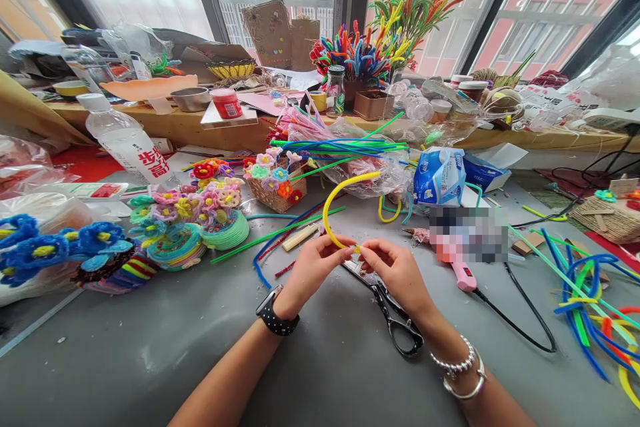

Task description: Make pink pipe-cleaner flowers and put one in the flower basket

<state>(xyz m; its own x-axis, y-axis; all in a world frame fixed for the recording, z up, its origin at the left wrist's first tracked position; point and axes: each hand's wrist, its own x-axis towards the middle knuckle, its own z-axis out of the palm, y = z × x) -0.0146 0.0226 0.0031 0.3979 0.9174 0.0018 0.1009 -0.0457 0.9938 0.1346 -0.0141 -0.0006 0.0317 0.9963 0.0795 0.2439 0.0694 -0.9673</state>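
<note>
Over grey table (pixel 150 347), both hands' grip (pixel 356 250) seemingly pinches yellow stem (pixel 333 197).

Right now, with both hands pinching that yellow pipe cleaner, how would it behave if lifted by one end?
The yellow pipe cleaner arcs up from the left hand and right hand, so it probably holds a bend rather than flopping. It looks thin and fuzzy: likely light and easy to grip.

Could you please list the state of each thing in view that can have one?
left hand: pinching the yellow pipe cleaner
right hand: pinching the same end
yellow pipe cleaner: bent in an arc, far end free
scissors: lying on the table, under the right hand
water bottle: capped, leaning
glass jar: lidded, upright
</note>
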